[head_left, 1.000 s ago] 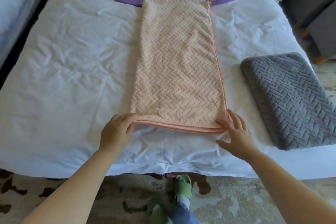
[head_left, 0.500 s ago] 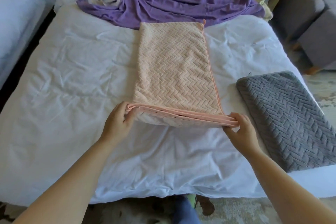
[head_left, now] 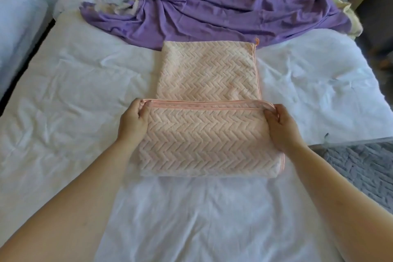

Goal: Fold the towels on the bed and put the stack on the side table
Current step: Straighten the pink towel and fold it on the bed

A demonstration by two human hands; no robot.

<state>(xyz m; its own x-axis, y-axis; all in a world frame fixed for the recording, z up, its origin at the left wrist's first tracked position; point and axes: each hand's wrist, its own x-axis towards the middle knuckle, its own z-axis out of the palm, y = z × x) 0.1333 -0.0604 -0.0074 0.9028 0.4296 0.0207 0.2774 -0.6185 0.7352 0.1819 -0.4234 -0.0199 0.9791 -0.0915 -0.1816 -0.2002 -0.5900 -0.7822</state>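
Right, my left hand (head_left: 133, 122) and right hand (head_left: 278, 126) each pinch a corner of the peach towel (head_left: 204, 138), stretched between them on the bed (head_left: 74, 91), its doubled-over edge held level so, I judge, the fold lands square.

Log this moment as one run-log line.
peach chevron towel: mid-fold | left hand: grips edge | right hand: grips edge | grey chevron towel: aside

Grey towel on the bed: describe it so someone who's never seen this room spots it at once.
On the white-sheeted bed, look at the near right edge. A folded grey herringbone towel lies partly out of frame. It alone is grey: the peach herringbone towel sits mid-bed, the crumpled purple cloth at the far end.
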